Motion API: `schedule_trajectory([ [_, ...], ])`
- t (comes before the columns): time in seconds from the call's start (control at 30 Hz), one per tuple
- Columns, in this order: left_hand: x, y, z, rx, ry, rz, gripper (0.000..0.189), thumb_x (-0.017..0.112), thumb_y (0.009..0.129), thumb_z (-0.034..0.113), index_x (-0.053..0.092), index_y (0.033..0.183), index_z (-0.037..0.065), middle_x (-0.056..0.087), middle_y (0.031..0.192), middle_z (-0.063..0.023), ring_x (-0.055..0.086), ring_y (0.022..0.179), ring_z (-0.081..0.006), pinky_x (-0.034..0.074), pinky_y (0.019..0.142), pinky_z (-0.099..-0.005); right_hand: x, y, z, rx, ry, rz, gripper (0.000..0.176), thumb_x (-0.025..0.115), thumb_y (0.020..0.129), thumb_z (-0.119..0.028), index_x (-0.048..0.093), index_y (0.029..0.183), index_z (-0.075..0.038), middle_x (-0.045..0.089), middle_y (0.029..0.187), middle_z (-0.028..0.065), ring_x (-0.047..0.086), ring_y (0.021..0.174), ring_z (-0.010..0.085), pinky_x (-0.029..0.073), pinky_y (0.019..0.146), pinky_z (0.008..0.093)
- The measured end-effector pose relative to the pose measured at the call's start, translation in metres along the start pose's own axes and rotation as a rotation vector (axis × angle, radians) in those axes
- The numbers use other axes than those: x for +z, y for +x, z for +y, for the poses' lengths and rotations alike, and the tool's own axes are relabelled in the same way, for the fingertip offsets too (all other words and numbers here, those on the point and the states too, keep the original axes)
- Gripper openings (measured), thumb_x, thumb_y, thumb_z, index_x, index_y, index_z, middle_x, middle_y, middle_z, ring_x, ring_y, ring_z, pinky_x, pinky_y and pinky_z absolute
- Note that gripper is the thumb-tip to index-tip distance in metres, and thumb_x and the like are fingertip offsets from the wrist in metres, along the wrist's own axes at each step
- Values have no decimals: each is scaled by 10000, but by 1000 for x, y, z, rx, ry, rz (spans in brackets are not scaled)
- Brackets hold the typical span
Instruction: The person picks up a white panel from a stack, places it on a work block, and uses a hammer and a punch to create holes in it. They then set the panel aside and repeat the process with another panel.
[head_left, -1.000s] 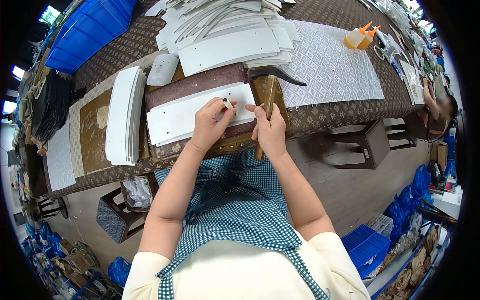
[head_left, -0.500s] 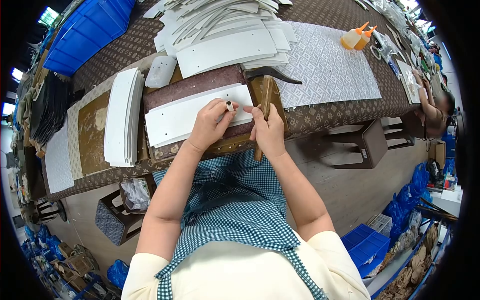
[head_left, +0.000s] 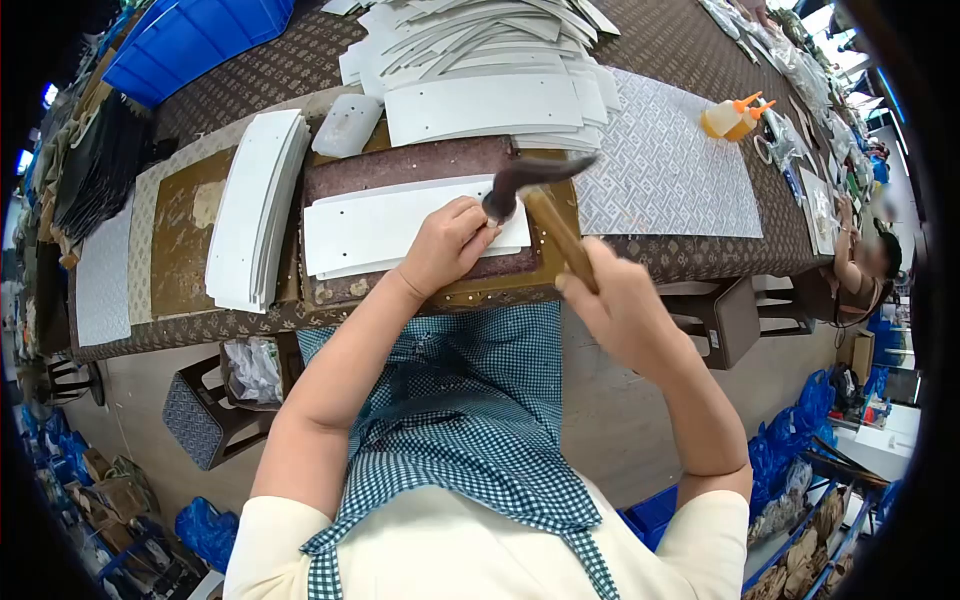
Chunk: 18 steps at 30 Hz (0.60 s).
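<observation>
My left hand (head_left: 450, 245) is closed in a pinch on a short white rod (head_left: 492, 224), over the right part of a long white curved sheet (head_left: 375, 232). The sheet has small dark holes and lies on another like it, on a dark red board (head_left: 400, 160). In my right hand (head_left: 625, 305) is a hammer (head_left: 562, 238) with a wooden handle and a dark, curved head. Blurred by motion, the head overlaps the rod's top at my left fingertips and hides part of it.
To the left stands a stack of white sheets (head_left: 250, 200), beside a translucent block (head_left: 346, 125). Behind the board lies a large sheet pile (head_left: 485, 105). Glue bottles (head_left: 725, 118) with orange tips stand at the right; a blue bin (head_left: 190, 50) is back left. Another person (head_left: 865, 260) sits far right.
My right hand has shifted along the handle and out to the right, swinging the hammer head over the rod. The left hand has moved slightly right, turning the rod upright. The view has shifted slightly.
</observation>
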<state>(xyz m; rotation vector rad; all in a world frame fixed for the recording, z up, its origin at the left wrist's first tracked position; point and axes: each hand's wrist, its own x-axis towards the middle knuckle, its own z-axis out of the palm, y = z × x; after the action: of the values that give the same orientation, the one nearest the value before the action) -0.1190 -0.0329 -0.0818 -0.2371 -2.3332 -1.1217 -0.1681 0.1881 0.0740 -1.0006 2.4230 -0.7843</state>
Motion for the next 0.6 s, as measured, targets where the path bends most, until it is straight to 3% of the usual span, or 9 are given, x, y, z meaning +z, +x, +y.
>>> schedule_trajectory([
  [0.13,-4,-1,4,-25,-16,-14,79,661,852,35,665,929,15,636,869,-116,626,793,-284,520,715,-365,-22,-11,-10,-55,99,76,198,622,949,-122,495,936,29,524,656,134,563,574,207,442,553,340],
  [0.17,-2,0,2,-21,-21,-16,78,659,853,34,665,928,16,635,867,-115,625,790,-284,520,713,-365,-31,-15,-27,-2,308,131,197,609,972,-143,508,911,15,525,659,57,539,568,114,406,489,290],
  [0.23,1,-4,-2,-19,-22,-11,75,663,857,41,666,928,15,634,860,-111,623,782,-279,518,701,-365,-47,-24,-53,-169,622,344,209,592,992,-179,516,906,-4,528,684,4,483,535,56,363,441,223],
  [0.27,2,-3,-2,-24,-23,-14,76,665,859,44,666,930,15,634,859,-110,623,780,-277,518,699,-363,-51,-21,-52,-403,677,428,223,591,994,-204,514,926,-6,530,699,3,439,492,27,329,414,178],
  [0.37,-1,-1,-2,-31,-17,-17,80,672,863,54,668,934,15,634,860,-109,624,771,-268,518,693,-355,-32,-10,-52,-591,863,542,241,588,995,-208,507,910,3,537,697,20,451,493,35,326,405,190],
  [0.47,0,0,2,-24,-19,5,88,668,872,85,629,898,10,610,849,-130,611,774,-300,512,688,-379,1,-6,-5,-161,89,215,185,611,960,-132,508,950,21,555,663,104,562,552,170,455,537,348],
  [0.5,-1,0,3,-19,-21,14,107,665,876,99,610,879,7,598,843,-141,605,776,-317,510,686,-393,15,-5,16,14,44,39,205,614,957,-156,513,970,21,562,664,116,556,557,174,445,528,348],
  [0.6,-3,0,2,-54,-14,-18,108,660,881,103,609,879,7,594,844,-142,602,774,-318,509,686,-392,16,-13,20,219,320,52,234,607,961,-179,504,1007,26,569,665,121,570,559,180,440,523,366],
])
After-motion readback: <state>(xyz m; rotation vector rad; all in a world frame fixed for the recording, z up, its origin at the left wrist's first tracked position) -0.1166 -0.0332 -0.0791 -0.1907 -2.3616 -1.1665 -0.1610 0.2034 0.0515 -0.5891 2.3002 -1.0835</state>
